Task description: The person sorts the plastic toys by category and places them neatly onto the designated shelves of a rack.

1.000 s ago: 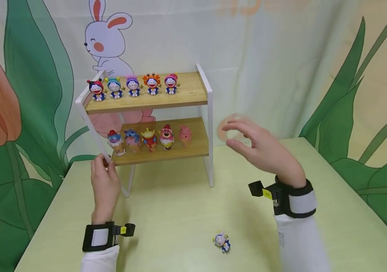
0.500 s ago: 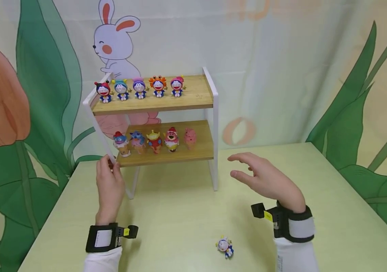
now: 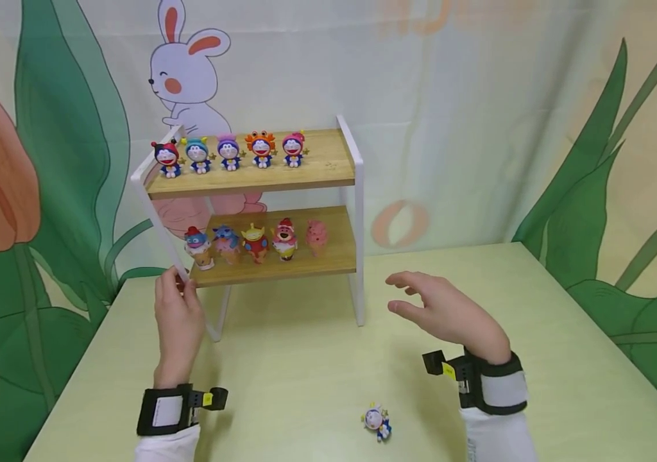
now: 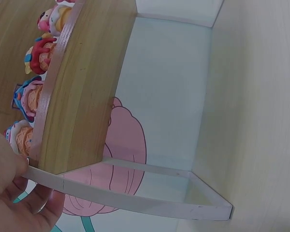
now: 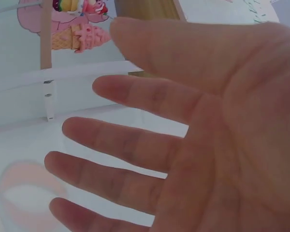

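My left hand (image 3: 178, 324) grips the white left leg of a two-tier wooden display shelf (image 3: 259, 187), right at the lower board's front corner. In the left wrist view its fingers (image 4: 36, 198) curl round the white frame, thumb near the board's edge. To the right of the shelf my right hand (image 3: 450, 314) hangs over the table, fingers spread and holding nothing; the right wrist view shows its bare palm (image 5: 198, 130). Nearest below it, a small blue-and-white cat figurine (image 3: 376, 420) with yellow horns lies on the table.
Several cat figurines in colourful hats, one in an orange crab hat (image 3: 261, 151), line the upper board. Several ice-cream-cone figurines, including a pink one (image 3: 317, 237), stand along the lower board. A printed curtain (image 3: 467, 128) hangs behind the pale green table (image 3: 282, 372).
My right hand has come down and away from beside the shelf, towards the table, still spread. The left hand keeps its grip on the leg. The head view has shifted slightly.
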The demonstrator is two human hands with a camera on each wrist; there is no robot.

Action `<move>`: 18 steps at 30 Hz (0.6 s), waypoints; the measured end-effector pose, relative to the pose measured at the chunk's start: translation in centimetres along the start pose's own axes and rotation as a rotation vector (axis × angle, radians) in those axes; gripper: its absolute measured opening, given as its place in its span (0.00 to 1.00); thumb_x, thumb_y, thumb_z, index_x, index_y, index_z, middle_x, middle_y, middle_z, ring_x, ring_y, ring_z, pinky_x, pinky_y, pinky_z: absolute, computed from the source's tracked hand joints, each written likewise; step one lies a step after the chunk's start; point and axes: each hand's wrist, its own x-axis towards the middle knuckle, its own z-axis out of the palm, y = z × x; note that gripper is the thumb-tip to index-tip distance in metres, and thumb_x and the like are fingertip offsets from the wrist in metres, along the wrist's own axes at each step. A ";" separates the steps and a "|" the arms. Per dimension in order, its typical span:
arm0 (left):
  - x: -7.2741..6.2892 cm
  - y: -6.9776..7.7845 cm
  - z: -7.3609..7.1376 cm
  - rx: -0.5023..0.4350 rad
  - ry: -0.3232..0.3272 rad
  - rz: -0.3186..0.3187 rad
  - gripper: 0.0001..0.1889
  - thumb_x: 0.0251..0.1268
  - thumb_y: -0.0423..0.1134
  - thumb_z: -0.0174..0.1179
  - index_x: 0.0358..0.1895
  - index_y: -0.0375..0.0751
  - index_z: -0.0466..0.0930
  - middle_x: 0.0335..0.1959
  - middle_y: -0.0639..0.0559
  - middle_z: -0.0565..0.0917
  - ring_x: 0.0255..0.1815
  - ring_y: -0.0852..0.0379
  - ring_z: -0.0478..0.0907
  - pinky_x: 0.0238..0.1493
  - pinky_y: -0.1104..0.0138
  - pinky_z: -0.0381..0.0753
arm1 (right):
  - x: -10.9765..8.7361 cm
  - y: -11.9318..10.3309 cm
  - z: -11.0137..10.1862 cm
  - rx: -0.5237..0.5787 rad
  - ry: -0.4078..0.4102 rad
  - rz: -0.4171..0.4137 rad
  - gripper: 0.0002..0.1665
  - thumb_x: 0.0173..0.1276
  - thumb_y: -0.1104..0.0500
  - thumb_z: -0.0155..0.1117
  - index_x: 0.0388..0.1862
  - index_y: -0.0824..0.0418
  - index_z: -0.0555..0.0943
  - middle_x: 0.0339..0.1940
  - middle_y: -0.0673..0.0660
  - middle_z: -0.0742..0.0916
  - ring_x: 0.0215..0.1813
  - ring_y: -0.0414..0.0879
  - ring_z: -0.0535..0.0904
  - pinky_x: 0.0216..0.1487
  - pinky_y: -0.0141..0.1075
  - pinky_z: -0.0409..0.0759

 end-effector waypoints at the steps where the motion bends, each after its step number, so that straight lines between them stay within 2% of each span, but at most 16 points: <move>1: 0.0 -0.1 0.0 -0.001 0.000 0.002 0.16 0.77 0.30 0.46 0.63 0.31 0.62 0.52 0.37 0.69 0.49 0.45 0.71 0.46 0.55 0.76 | 0.0 0.0 0.1 -0.008 0.001 0.000 0.25 0.74 0.51 0.59 0.66 0.60 0.73 0.60 0.54 0.80 0.60 0.54 0.76 0.57 0.49 0.74; 6: 0.0 -0.2 0.0 0.004 0.003 0.019 0.16 0.77 0.30 0.46 0.63 0.30 0.62 0.51 0.37 0.69 0.49 0.45 0.71 0.45 0.58 0.75 | 0.3 -0.2 0.9 -0.043 -0.025 -0.012 0.24 0.73 0.53 0.60 0.64 0.60 0.74 0.58 0.55 0.81 0.57 0.54 0.77 0.56 0.48 0.74; 14: -0.2 -0.1 -0.2 -0.009 -0.012 -0.007 0.17 0.77 0.31 0.45 0.64 0.31 0.62 0.51 0.37 0.68 0.48 0.45 0.70 0.46 0.58 0.74 | 0.9 -0.7 3.0 -0.079 -0.117 -0.026 0.23 0.72 0.54 0.62 0.62 0.60 0.75 0.57 0.54 0.82 0.55 0.53 0.78 0.56 0.46 0.75; 18: 0.0 0.0 -0.3 -0.015 -0.013 0.006 0.16 0.77 0.31 0.45 0.63 0.30 0.62 0.51 0.37 0.68 0.48 0.45 0.70 0.45 0.59 0.74 | 1.3 -0.8 4.4 -0.094 -0.173 -0.056 0.23 0.71 0.55 0.64 0.61 0.61 0.76 0.56 0.54 0.82 0.54 0.52 0.79 0.56 0.45 0.75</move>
